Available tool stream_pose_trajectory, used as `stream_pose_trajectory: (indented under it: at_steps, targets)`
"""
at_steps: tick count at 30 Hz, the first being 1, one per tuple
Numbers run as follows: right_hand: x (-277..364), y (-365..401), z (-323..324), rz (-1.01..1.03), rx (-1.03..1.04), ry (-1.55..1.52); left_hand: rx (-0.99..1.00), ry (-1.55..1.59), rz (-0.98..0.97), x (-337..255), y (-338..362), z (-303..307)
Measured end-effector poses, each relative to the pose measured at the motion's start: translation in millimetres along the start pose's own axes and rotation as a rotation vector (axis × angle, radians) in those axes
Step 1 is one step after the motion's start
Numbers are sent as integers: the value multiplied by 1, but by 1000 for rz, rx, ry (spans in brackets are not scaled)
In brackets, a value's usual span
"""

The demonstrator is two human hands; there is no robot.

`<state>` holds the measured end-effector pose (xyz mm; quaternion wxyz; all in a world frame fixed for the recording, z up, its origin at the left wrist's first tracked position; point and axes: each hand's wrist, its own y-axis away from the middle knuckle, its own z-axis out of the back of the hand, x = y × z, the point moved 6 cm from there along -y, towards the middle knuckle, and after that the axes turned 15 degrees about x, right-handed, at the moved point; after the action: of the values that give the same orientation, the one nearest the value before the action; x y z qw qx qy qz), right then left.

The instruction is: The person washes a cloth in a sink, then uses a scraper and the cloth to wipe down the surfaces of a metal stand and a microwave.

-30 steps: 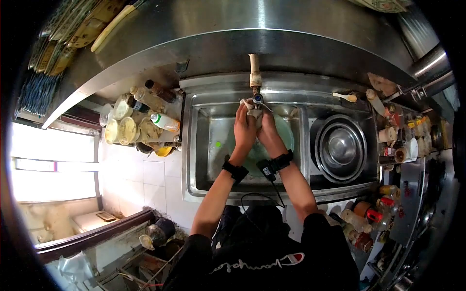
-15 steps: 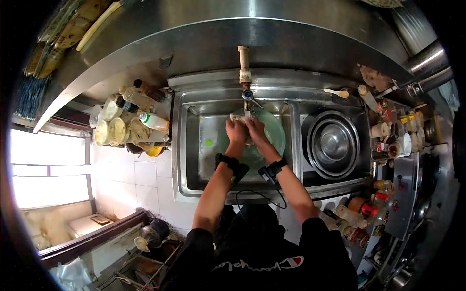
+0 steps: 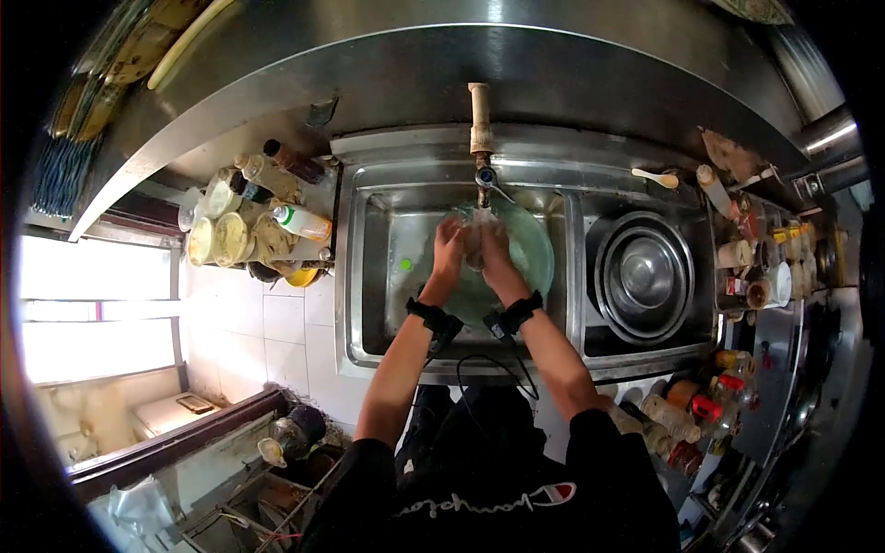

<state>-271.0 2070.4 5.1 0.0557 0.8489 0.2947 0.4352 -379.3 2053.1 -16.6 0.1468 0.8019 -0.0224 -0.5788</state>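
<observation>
Under the tap (image 3: 485,177), my left hand (image 3: 449,251) and my right hand (image 3: 496,253) are close together above a translucent green basin (image 3: 539,249). Between them is a pale, wet thing whose kind I cannot make out; water and fingers partly hide it. The left fingers are bent around its left side. My right hand is cupped along its other side. Both hands look closed on it. Water in the basin is partly hidden by my hands and wrists.
The basin stands in the left compartment of a steel sink (image 3: 355,304), near a small bright-green round thing (image 3: 406,264). Nested metal bowls (image 3: 604,276) fill much of the right compartment. A pale spoon (image 3: 656,177) rests on the back ledge. Bottles (image 3: 304,223) crowd the left shelf.
The view has shifted slightly. My hands have moved a little apart and turned around the pale thing, with the left fingers more raised. They remain under the tap.
</observation>
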Motion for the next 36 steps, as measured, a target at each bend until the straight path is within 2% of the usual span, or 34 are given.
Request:
stream_pose_trajectory:
  at_steps: [3, 6, 9, 10, 11, 12, 13, 14, 16, 19, 20, 21, 22, 24, 26, 29, 30, 32, 34, 35, 36]
  targets:
    - [-8, -5, 10, 89, -140, 191, 178, 446, 510, -15, 27, -34]
    - [-7, -7, 16, 121, -58, 454, 274, 505, 485, -31, 30, -56]
    - [41, 1, 11, -119, 58, 1264, 380, 634, 301, 19, -7, -42]
    - [71, 21, -8, 414, -10, 1336, 317, 405, 146, -7, 2, -45]
    - [87, 31, -11, 503, -57, 1290, 217, 162, 18, -34, 13, -49]
    - [115, 48, -25, 593, -97, 1238, 135, 294, 160, -21, -2, -48]
    - [135, 59, -40, 616, -89, 1277, 53, 426, 302, -10, -8, -46]
    - [156, 69, -54, 639, -81, 1315, 305, 525, 176, -26, -4, -56]
    - [175, 76, -77, 544, 25, 1573, 282, 502, 208, -22, -12, -56]
    - [170, 84, -102, 576, -148, 1898, 263, 571, 152, -4, -25, -54]
    - [162, 83, -107, 694, -93, 1860, 257, 613, 116, 3, -30, -53]
    - [150, 76, -107, 489, -14, 1862, 347, 592, 109, 0, -27, -52]
    - [148, 76, -107, 492, -4, 1799, 310, 567, 78, 0, -27, -53]
    - [146, 79, -102, 496, 54, 1640, 246, 590, 124, 1, -22, -53]
    - [151, 85, -93, 502, 139, 1445, 196, 681, 273, -3, -14, -51]
    - [113, 72, -39, 529, -18, 983, 81, 643, 292, -2, -5, -46]
    - [89, 65, -16, 398, -39, 1052, -39, 563, 331, -20, 6, -49]
    - [57, 59, 9, 346, -103, 1008, -45, 159, 188, -14, 6, -32]
    - [19, 52, 29, 247, -97, 952, -120, 65, 203, -28, 18, -29]
    - [0, 52, 43, 116, -110, 788, -193, 175, 287, -34, 25, -33]
    - [5, 65, 22, -10, -123, 624, -264, 285, 368, -40, 33, -37]
